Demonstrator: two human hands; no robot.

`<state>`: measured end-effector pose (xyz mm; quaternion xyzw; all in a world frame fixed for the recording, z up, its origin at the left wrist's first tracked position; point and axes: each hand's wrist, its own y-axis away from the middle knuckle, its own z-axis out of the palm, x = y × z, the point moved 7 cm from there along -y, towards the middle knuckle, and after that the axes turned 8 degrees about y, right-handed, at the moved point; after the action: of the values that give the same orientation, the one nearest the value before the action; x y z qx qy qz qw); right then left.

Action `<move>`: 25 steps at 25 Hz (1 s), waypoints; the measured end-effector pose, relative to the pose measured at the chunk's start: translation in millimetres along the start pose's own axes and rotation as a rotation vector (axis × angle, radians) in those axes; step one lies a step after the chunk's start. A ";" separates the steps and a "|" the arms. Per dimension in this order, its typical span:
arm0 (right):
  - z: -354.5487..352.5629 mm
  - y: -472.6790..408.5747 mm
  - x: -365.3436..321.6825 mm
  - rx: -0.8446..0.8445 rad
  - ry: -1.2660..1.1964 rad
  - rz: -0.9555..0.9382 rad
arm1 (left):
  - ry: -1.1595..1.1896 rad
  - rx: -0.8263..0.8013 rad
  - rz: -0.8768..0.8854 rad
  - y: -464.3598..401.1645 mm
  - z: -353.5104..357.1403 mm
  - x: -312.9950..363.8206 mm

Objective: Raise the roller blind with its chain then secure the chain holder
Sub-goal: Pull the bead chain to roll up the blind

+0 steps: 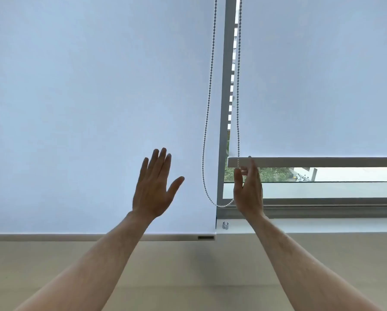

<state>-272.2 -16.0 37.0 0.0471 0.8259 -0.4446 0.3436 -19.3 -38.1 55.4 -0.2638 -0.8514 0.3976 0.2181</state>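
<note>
Left blind (93,97) fully down, right blind (322,75) part-raised; chain (207,122) loop between them, before frame (224,97); holder (225,225) on sill (322,225) below loop.

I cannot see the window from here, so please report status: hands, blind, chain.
Left hand open, free. Right hand closing on chain, grip unconfirmed. Right blind partly raised. Chain holder empty.

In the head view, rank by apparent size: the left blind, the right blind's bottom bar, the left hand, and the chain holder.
1. Left blind
2. Bottom bar
3. Left hand, though it is nearer the camera, so unsure against the bar
4. Chain holder
</note>
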 end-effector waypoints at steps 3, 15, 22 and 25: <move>13.4 0.0 5.5 -0.112 -0.247 0.110 | 0.076 0.002 0.047 6.3 9.9 18.5; 25.7 26.2 -22.1 -0.220 -0.248 -0.044 | 0.699 -0.077 -0.137 -21.4 41.3 79.8; 32.8 44.5 -16.4 -0.218 -0.202 -0.070 | 0.980 0.018 -0.372 -22.0 46.5 72.1; 33.6 51.5 -17.1 -0.227 -0.184 -0.083 | 1.005 0.008 -0.386 -16.0 48.7 67.6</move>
<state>-221.8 -7.0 -1.1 -0.0673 0.8371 -0.3644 0.4025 -103.8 -32.2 50.4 -0.2593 -0.6738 0.1782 0.6686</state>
